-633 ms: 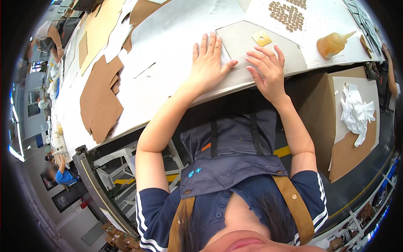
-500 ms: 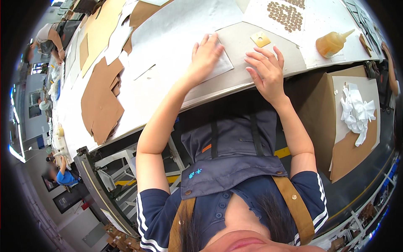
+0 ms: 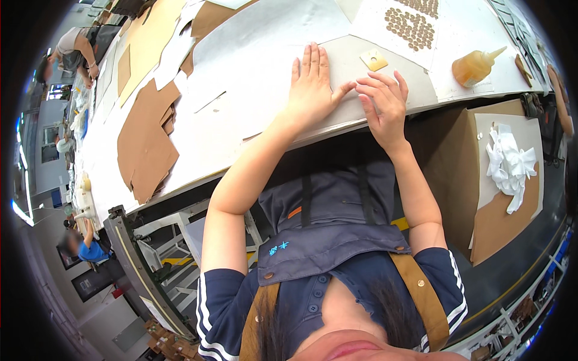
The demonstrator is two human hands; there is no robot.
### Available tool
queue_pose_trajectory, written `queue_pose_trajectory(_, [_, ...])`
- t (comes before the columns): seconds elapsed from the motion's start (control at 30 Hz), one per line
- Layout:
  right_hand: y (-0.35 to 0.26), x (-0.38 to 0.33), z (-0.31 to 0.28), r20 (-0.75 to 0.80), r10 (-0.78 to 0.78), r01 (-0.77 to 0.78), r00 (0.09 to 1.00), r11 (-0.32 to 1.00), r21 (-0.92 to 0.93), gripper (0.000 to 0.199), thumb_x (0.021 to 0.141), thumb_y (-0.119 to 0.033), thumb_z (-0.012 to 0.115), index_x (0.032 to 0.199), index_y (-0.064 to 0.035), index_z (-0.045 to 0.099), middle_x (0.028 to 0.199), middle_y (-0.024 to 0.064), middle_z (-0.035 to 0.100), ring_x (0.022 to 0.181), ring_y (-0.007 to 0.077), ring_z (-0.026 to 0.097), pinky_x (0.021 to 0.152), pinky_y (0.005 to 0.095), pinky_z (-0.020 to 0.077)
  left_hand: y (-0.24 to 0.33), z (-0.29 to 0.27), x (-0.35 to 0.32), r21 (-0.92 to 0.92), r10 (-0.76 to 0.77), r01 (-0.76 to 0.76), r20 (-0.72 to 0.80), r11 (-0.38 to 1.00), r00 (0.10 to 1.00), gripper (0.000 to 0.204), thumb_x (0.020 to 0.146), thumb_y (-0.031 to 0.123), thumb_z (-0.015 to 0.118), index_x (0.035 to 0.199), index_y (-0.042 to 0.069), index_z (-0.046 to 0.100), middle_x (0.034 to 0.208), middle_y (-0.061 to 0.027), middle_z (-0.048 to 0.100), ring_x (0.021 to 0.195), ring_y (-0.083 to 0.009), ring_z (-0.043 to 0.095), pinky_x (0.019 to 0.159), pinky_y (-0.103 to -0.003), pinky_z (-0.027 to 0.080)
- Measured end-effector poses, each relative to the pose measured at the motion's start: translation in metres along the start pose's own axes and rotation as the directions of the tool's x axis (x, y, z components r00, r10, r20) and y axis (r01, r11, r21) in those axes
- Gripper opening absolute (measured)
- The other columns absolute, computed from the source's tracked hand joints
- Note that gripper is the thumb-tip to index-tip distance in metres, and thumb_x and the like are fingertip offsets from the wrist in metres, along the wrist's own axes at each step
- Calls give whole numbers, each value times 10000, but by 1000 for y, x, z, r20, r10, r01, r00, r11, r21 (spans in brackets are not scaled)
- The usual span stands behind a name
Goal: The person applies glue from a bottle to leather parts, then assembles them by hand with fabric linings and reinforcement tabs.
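My left hand (image 3: 312,90) lies flat on the white sheet-covered table (image 3: 241,96), palm down, fingers pointing away and thumb out to the right. What lies under the palm is hidden. My right hand (image 3: 385,108) hovers at the near table edge with fingers loosely bent and apart, nothing between them. Its fingertips come close to the left thumb. Just beyond the right fingers lies a small yellow square piece with a hole (image 3: 374,59).
An amber squeeze bottle (image 3: 471,69) stands at right, near a sheet bearing many small brown discs (image 3: 409,29). Stacked brown cut pieces (image 3: 146,144) lie at left. Below the table's right side, a cardboard box (image 3: 448,144) holds crumpled white material (image 3: 509,162). Another person (image 3: 78,51) works at far left.
My left hand has turned and flattened, its thumb now spread toward the right hand. The corner of the pale panel formerly beside it no longer shows. My right hand has barely moved.
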State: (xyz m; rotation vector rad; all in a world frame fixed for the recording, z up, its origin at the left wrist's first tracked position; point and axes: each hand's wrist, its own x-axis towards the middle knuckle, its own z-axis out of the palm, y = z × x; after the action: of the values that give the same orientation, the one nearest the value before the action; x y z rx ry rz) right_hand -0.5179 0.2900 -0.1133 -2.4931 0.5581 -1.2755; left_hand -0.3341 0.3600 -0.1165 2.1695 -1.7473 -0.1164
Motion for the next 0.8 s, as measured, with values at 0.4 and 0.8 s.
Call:
queue_pose_trajectory(0.4, [0, -27, -8, -229, 315, -178, 921, 864, 471, 307, 1045, -115, 424, 965, 13, 692, 967, 102, 732, 1024, 278, 655, 1050, 455, 430, 48, -33, -42, -747, -29, 40, 28, 664, 999, 833, 1054, 500, 407, 1578, -67, 95, 1648, -294, 84, 1552, -372, 69, 1251, -403, 71])
queue_pose_trajectory(0.8, [-19, -53, -25, -187, 322, -224, 928, 884, 410, 343, 1063, -161, 397, 947, 20, 664, 949, 122, 715, 1020, 293, 639, 966, 417, 482, -109, -61, -74, 249, -248, 222, 77, 943, 966, 973, 985, 675, 398, 1568, -68, 164, 1636, -307, 108, 1548, -404, 16, 1244, -509, 33])
